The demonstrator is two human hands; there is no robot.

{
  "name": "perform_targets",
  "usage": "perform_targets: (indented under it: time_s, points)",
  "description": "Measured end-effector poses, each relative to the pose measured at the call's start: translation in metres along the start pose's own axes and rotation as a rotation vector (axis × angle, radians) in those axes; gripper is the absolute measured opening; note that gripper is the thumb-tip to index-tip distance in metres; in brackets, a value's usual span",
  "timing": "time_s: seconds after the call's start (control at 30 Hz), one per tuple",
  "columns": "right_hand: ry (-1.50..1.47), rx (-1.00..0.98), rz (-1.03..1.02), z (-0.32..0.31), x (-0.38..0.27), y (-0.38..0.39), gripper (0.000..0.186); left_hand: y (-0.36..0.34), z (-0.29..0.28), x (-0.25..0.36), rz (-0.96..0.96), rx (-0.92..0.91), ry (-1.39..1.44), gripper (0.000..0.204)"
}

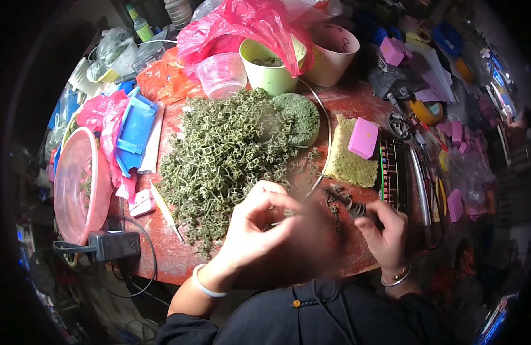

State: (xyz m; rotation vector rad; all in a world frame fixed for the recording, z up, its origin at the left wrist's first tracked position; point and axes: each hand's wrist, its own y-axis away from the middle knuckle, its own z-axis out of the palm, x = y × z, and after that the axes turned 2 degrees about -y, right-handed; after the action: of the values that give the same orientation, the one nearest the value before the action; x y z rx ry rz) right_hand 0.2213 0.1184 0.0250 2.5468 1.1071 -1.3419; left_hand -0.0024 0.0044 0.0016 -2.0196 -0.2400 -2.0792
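A large heap of small grey-green square parts with thin stems [219, 149] covers the middle of the red table. At its near edge is my left hand [260, 221], thumb and fingers curled into a pinch. A tiny piece seems to sit at the fingertips, but a blurred patch hides what it is. My right hand [386, 233] is closed around a dark, ridged, rod-like tool [356, 209] pointing left. Several loose dark parts [335, 215] lie beside that tool. Beyond them rests a yellowish sponge-like pad [339, 158] bearing a pink block [363, 138].
A round green lump [300, 118] adjoins the heap. Tubs, including a pale green one [271, 75], stand at the back under pink plastic bags [237, 26]. A pink basin [75, 184] and black adapter [113, 244] are left. A white cable [327, 126] crosses the table.
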Motion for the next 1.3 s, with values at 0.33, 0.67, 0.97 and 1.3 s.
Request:
perform_targets:
  time_s: [0.33,0.67,0.97,1.3]
  points:
    - [0.139,-0.132,-0.162,0.060,0.005,-0.048,0.029,-0.002,-0.009,0.009,-0.407,0.064,0.515,0.017]
    - [0.062,-0.148,-0.095,0.053,0.005,-0.049,0.027,-0.002,-0.008,0.005,-0.387,0.030,0.450,0.016]
    - [-0.757,-0.363,0.240,0.023,-0.018,-0.033,0.028,-0.002,-0.001,0.002,-0.262,-0.199,0.326,0.050]
    - [-0.651,-0.238,0.262,0.021,-0.020,-0.021,0.020,0.000,-0.008,-0.004,-0.198,-0.164,0.222,0.023]
